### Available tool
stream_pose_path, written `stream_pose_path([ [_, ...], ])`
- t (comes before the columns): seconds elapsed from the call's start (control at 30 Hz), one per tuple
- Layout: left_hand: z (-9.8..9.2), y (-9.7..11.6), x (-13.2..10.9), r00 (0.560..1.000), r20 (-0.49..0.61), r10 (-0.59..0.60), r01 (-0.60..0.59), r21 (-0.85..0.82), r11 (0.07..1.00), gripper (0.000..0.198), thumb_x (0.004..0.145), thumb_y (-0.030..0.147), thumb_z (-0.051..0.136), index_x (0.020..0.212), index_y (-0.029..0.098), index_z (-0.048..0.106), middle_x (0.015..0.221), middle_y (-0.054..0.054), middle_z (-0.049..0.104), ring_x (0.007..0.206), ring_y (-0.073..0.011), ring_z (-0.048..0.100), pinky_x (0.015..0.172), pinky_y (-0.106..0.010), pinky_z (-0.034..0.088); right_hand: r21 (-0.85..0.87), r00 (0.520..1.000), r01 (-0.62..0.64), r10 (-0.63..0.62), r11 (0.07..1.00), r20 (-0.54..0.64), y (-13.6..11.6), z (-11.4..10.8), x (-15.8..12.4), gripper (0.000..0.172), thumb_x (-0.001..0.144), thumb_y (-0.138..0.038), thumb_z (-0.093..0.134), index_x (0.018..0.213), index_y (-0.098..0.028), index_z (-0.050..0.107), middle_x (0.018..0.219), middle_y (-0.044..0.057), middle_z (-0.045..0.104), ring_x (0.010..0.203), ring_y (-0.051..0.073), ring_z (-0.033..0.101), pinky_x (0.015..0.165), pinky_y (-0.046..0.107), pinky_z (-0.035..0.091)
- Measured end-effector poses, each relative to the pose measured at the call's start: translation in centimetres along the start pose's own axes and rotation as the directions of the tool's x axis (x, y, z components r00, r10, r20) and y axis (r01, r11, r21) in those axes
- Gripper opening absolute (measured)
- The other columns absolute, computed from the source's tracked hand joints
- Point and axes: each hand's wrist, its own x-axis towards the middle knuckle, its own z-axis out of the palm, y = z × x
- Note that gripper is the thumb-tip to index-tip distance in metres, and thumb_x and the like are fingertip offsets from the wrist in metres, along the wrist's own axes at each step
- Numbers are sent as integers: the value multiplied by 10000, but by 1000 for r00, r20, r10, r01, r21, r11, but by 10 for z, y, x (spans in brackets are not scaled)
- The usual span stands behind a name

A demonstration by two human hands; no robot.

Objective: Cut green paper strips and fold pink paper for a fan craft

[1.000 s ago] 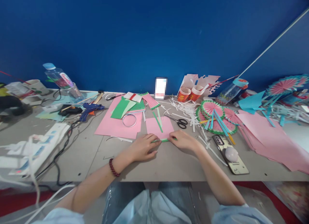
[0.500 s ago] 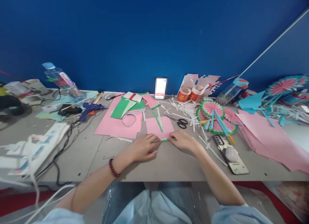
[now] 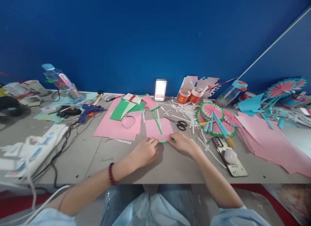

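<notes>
A pink sheet of paper (image 3: pixel 153 128) with a green strip (image 3: pixel 162 142) along its near edge lies in front of me. My left hand (image 3: pixel 146 151) is closed at the sheet's near left corner, fingers curled and thumb tucked below. At the near right corner my right hand (image 3: pixel 181 142) pinches the same edge. Both hands rest low on the table, and their fingertips partly hide the edge. A loose narrow green paper strip (image 3: pixel 157 124) lies slantwise on the sheet, beside a pale strip (image 3: pixel 159 116). Black-handled scissors (image 3: pixel 181 125) lie just beyond my right hand.
Large pink paper (image 3: pixel 116 130), green paper (image 3: pixel 120 110) and a ring-shaped tape roll (image 3: pixel 128 122) lie left. Watermelon-patterned paper fans (image 3: pixel 211 112), a phone (image 3: pixel 228 156) and pink sheets (image 3: pixel 272 138) lie right. Paper cups (image 3: pixel 184 96) and a lit screen (image 3: pixel 160 89) stand behind.
My left fingers have drawn back and curled, uncovering more of the green edge. My right hand stays at the right corner. The whole view has shifted slightly.
</notes>
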Motion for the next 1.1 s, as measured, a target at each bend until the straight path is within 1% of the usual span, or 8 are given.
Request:
stream_pose_path([
  [0.03, 0, 5, 2, 1000, -1, -3, 3, -12, 1000, 155, 874, 198, 457, 921, 139, 593, 991, -120, 586, 985, -245, 536, 836, -383, 450, 9, 1000, 7, -6, 1000, -7, 0, 0, 0, 218, 878, -276, 504, 707, -167, 586, 704, 34, 595, 631, 128, 478, 570, 246, 232],
  [0.1, 2, 16, 5, 1000, -4, -19, 19, -51, 999, 172, 871, 192, 462, 988, 143, 578, 1015, -116, 588, 999, -236, 534, 856, -372, 449, 27, 1000, 18, -17, 999, -12, 1, 1, 0, 224, 877, -266, 497, 693, -166, 577, 688, 26, 587, 613, 121, 465, 563, 244, 228],
  [0.27, 17, 32, 10, 993, -8, -120, 119, -81, 990, 335, 872, 209, 437, 1181, 97, 500, 1111, -137, 583, 1051, -254, 524, 877, -382, 454, 48, 1000, 9, -8, 999, -6, 1, 0, 1, 246, 875, -284, 508, 674, -160, 576, 684, 28, 590, 624, 121, 467, 569, 237, 244],
  [0.43, 23, 33, 8, 993, -44, -106, 103, -68, 992, 390, 882, 246, 409, 1243, 110, 462, 1187, -149, 558, 1108, -269, 492, 922, -409, 433, 82, 1000, -5, 5, 997, -7, 1, 0, 1, 237, 865, -282, 531, 666, -161, 578, 670, 22, 591, 623, 119, 490, 564, 228, 260],
  [0.63, 18, 33, 8, 992, -21, -128, 125, -90, 988, 373, 866, 251, 443, 1214, 121, 475, 1141, -131, 559, 1049, -261, 499, 892, -402, 447, 112, 1000, 13, -15, 994, 23, 12, -1, 0, 235, 872, -326, 536, 707, -178, 614, 687, 24, 617, 645, 135, 529, 578, 230, 287],
  [0.77, 20, 33, 8, 991, -21, -129, 127, -85, 988, 408, 861, 252, 444, 1249, 125, 452, 1134, -126, 556, 1038, -259, 491, 879, -393, 444, 123, 998, 40, -47, 992, 51, 22, -2, 2, 213, 880, -278, 509, 733, -178, 626, 678, 19, 620, 636, 134, 538, 576, 228, 295],
  [1.0, 19, 32, 7, 988, -18, -150, 148, -89, 985, 464, 854, 276, 455, 1289, 117, 421, 1108, -117, 550, 1012, -261, 474, 872, -391, 426, 141, 998, 49, -54, 989, 34, 27, 0, 5, 222, 876, -281, 509, 725, -166, 625, 663, 18, 618, 612, 128, 532, 553, 227, 287],
  [1.1, 18, 32, 7, 988, -16, -155, 152, -104, 983, 456, 854, 279, 455, 1285, 132, 422, 1101, -116, 543, 1016, -263, 465, 866, -399, 423, 126, 999, 30, -32, 992, 18, 27, 2, 6, 223, 872, -291, 520, 718, -166, 621, 665, 20, 616, 619, 131, 531, 559, 227, 292],
])
